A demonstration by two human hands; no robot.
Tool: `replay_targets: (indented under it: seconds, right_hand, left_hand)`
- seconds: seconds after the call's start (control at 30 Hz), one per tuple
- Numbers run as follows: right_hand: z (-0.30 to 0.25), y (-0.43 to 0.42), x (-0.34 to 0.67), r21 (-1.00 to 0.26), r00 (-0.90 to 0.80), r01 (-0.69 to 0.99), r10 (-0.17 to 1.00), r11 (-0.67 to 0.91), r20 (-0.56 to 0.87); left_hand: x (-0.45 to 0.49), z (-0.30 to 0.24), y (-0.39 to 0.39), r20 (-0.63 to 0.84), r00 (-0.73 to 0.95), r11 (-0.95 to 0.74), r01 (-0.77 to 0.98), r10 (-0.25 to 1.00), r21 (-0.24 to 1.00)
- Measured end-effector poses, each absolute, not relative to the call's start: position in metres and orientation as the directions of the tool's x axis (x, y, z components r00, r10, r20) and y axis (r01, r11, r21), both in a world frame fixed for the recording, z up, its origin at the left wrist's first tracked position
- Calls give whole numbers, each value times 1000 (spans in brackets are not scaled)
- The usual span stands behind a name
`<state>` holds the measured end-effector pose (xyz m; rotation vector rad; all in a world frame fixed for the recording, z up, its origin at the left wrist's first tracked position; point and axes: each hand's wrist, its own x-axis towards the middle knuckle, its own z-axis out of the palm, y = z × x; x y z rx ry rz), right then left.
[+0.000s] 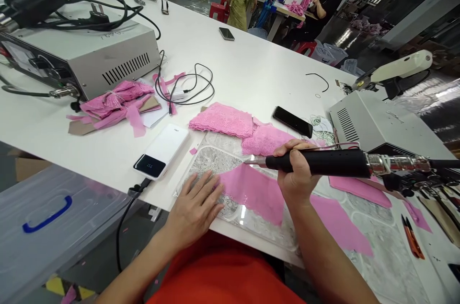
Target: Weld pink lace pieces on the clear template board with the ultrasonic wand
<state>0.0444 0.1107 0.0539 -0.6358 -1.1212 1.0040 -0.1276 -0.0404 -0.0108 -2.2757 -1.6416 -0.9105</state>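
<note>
Fabric (pixel 253 193) looks light, soft, best pinned by its edge, left fingers (pixel 201 184) flat there, right fingers (pixel 298 162) wrapped round the black tool (pixel 338 163).

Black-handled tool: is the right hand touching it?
Touching. The head view shows the right hand wrapped around the black-handled tool, with no gap at the grip.

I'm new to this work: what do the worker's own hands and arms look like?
The left hand and right hand are bare, without gloves. The forearms are bare, with no watch or bracelet visible. Bright red clothing shows at the body; any sleeves are out of view.
</note>
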Motion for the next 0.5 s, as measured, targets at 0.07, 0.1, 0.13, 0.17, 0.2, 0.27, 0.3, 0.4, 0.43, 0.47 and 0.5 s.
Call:
replay_targets:
  seconds: [0.07, 0.1, 0.13, 0.17, 0.2, 0.27, 0.3, 0.4, 0.43, 0.47, 0.5]
  right_hand:
    - [55, 110, 44, -838, 99, -332, 899, 434, 426]
    - [56, 109, 44, -838, 101, -337, 901, 430, 421]
    - [57, 108, 43, -837, 104, -346, 904, 423, 414]
    - [59, 107, 43, -838, 104, -357, 909, 413, 404]
    - [60, 105, 42, -838, 100, -369, 914, 402, 394]
    - [61, 101, 40, -842, 74, -384, 922, 379, 381]
    - [62, 99, 39, -845, 58, -386, 924, 370, 378]
    - [60, 94, 35, -855, 17, -381, 927, 352, 374]
    - [59, 93, 35, -858, 7, -380, 928, 347, 372]
    - [58, 93, 34, -860, -2, -378, 929, 343, 371]
    - [57, 93, 34, -862, -9, -377, 929, 339, 370]
  left_hand:
    - [-128, -11, -41, 577, 199, -367, 911, 792, 189]
    - [-128, -11, -41, 576, 201, -367, 911, 792, 187]
    - [-129, -11, -42, 576, 203, -368, 911, 792, 185]
    - [-129, -12, -42, 575, 206, -371, 910, 791, 183]
    - [-130, -12, -43, 576, 209, -373, 910, 790, 182]
    - [-131, -13, -44, 580, 210, -377, 908, 787, 182]
    - [-131, -13, -44, 582, 209, -376, 908, 786, 183]
    - [-132, -13, -45, 589, 204, -373, 910, 782, 181]
    - [-132, -13, -45, 592, 204, -373, 910, 779, 178]
    - [-132, -13, -45, 596, 203, -373, 911, 777, 176]
    - [-132, -13, -45, 600, 202, -374, 911, 774, 175]
